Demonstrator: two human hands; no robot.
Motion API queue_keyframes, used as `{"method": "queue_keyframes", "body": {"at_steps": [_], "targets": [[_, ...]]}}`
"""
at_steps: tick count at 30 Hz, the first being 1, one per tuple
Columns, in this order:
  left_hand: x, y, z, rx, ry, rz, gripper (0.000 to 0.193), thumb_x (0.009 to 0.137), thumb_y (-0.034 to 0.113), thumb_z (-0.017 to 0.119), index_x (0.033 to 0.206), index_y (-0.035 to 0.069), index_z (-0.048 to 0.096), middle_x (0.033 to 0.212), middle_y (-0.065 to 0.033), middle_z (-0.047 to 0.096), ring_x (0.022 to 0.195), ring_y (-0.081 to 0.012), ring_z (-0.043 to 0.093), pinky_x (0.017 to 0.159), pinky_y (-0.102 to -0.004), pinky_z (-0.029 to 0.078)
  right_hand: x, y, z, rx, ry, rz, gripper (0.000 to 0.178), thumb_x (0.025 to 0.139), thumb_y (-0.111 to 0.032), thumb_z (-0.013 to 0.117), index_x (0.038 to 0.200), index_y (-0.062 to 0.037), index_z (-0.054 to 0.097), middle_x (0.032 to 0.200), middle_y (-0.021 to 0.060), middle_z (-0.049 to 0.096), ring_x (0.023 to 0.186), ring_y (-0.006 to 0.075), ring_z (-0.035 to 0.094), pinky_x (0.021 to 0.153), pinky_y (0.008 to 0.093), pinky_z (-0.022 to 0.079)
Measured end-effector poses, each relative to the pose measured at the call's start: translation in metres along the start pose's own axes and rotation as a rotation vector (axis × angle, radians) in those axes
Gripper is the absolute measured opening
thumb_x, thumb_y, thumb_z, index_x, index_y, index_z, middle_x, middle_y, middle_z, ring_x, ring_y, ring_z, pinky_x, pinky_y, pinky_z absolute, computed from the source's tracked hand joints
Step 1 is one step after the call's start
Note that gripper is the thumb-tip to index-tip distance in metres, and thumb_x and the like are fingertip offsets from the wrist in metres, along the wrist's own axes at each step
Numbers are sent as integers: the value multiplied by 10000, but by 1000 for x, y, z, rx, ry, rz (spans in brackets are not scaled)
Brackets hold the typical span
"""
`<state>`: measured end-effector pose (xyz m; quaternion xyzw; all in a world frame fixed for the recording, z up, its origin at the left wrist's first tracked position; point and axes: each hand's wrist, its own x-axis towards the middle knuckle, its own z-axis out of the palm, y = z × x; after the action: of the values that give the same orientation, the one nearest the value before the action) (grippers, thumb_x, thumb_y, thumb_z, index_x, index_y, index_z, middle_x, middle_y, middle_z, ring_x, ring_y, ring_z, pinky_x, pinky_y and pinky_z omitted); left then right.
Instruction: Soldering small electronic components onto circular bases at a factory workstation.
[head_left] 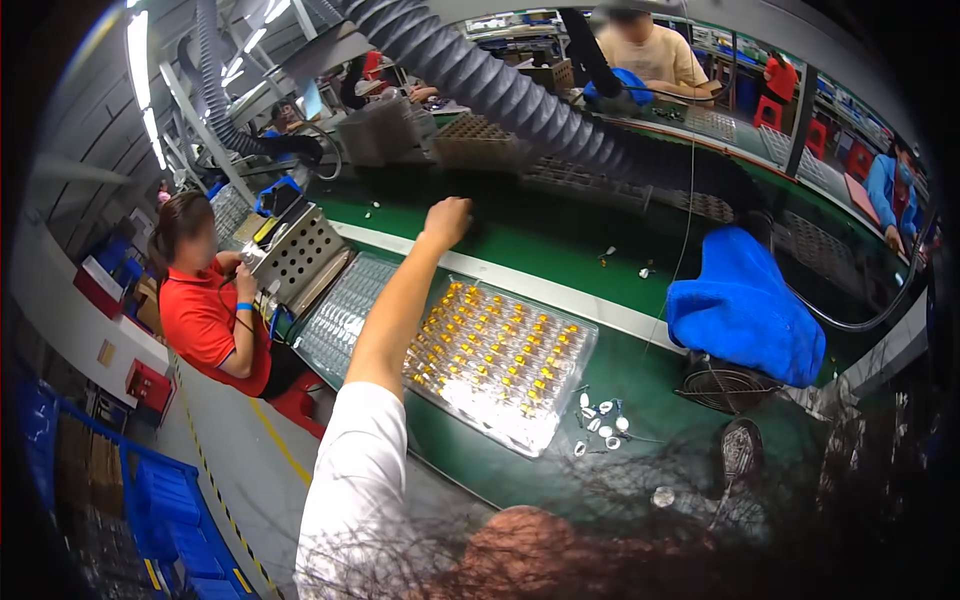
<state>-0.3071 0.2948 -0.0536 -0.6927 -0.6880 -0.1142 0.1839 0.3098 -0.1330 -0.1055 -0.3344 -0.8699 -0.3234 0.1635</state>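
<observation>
My left arm reaches from the lower edge over a clear plastic tray (515, 440). My left hand (449, 221) is above the green belt (560, 237), past its pale edge strip. Its fingers are curled closed; anything inside them is hidden. The tray holds rows of small yellow-and-clear parts (490, 325). Right of it, several small white round parts (603, 420) with short dark leads lie loose on the green worktop (640, 385). I do not see my right hand; dark hair strands blur the lower part of the view.
A ribbed grey hose (500, 90) crosses above the belt. A blue cloth (745, 300) hangs over equipment at right, near a round wire guard (725, 385). On the left, a person in red (210, 320) works beside a perforated metal box (300, 255). Small parts (645, 270) lie on the belt.
</observation>
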Motion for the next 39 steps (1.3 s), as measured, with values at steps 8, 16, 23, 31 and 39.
{"method": "queue_keyframes", "body": {"at_steps": [8,16,23,31,39], "targets": [[-77,136,-98,-860,241,88,212,903,-26,610,1066,-22,745,1041,-144,702,928,-228,735,847,-337,587,20,-1,-4,249,230,379,399,997,-179,693,1312,57,629,981,173,776,866,384,741,807,459,592],[-185,278,-170,-1668,-178,247,282,929,-83,495,1132,-48,689,1044,-72,644,960,-131,656,865,-285,548,22,-38,20,833,406,1042,392,1016,-131,660,1364,36,593,766,117,738,684,251,703,686,356,550],[-211,321,-187,-1459,-434,500,281,871,-90,501,1037,-43,722,1017,-116,653,867,-181,686,769,-306,569,36,-33,12,762,492,1033,327,959,-59,706,1256,69,657,760,142,741,655,271,719,665,379,576],[-228,326,-178,-1306,-416,574,287,929,-65,677,1210,-23,717,1188,-139,676,983,-178,683,865,-286,565,68,-13,2,715,538,842,347,981,-39,678,1309,39,595,818,132,769,709,252,751,693,352,589],[-244,339,-172,-1324,-406,546,337,911,-66,729,1243,-24,695,1066,-118,772,991,-206,733,924,-326,584,68,-10,-1,788,593,842,414,900,33,751,1291,60,617,812,139,744,695,263,739,666,347,593]]}}
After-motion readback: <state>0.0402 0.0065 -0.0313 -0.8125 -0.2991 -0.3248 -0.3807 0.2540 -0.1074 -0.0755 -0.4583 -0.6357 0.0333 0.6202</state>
